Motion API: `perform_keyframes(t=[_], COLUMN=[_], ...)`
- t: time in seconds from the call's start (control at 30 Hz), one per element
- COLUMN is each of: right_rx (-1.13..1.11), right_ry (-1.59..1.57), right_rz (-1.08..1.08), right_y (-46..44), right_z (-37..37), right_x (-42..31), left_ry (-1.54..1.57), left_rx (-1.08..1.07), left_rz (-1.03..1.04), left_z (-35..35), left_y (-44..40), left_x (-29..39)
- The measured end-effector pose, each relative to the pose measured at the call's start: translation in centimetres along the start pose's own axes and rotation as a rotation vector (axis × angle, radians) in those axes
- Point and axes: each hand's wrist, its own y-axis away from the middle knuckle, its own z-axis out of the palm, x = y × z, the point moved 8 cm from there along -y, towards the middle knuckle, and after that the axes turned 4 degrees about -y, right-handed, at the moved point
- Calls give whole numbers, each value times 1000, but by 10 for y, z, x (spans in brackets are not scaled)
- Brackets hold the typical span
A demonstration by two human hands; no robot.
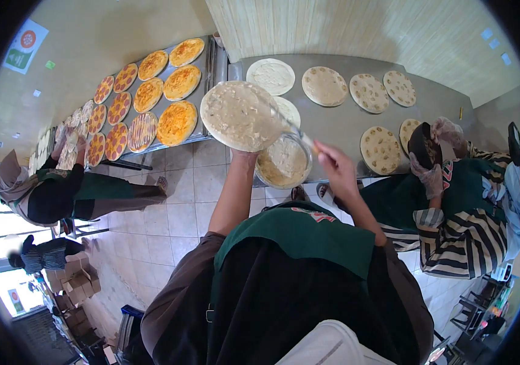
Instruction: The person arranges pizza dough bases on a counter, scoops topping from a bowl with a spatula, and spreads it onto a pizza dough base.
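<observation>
My left hand holds up a round pizza base coated in a pale, chunky sauce; the fingers are hidden beneath it. In my right hand, closed around its handle, is a spatula. Its blade lies at the right edge of the base and is blurred. Directly under the raised base stands a bowl of the same creamy sauce, at the counter's front edge. Two white-topped bases, one far and one nearer, lie behind the bowl, the nearer partly covered by the raised base.
On the steel counter are several sauced bases with brown pieces. At right, a gloved co-worker holds a dark bowl. The left table carries rows of topped pizzas; another person works along it.
</observation>
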Motion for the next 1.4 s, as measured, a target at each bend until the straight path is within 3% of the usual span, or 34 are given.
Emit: perform_keyframes(t=[0.07,0.17,0.37,0.47,0.63,0.73,0.87,1.0,1.07,1.17,1.4], right_rx=[47,-123,-256,-63,-184,-249,-243,-249,-233,-128,-111], right_ry=[102,223,166,109,228,128,122,411,506,368,386], right_rz=[-58,107,-7,-129,2,-41,-112,-260,-270,-115,-217], right_y=[-28,-21,11,-16,3,6,-17,-8,-6,-9,-18], right_z=[-3,8,5,7,32,38,45,24,1,-18,-16], right_x=[-5,-9,-44,-30,-40,-60,-76,-69,-70,-58,-60], left_ry=[-65,-97,69,86,36,104,243,293,248,171,71], left_rx=[41,47,-54,-36,56,-113,-107,-245,-199,-131,-79], left_rz=[5,17,-41,-33,4,-28,-46,-24,7,62,146], left_z=[10,21,2,-11,-1,6,-5,-2,2,11,27], left_y=[4,6,5,0,-1,4,1,2,3,3,-2], left_x=[-1,5,9,5,11,14,8,18,30,47,66])
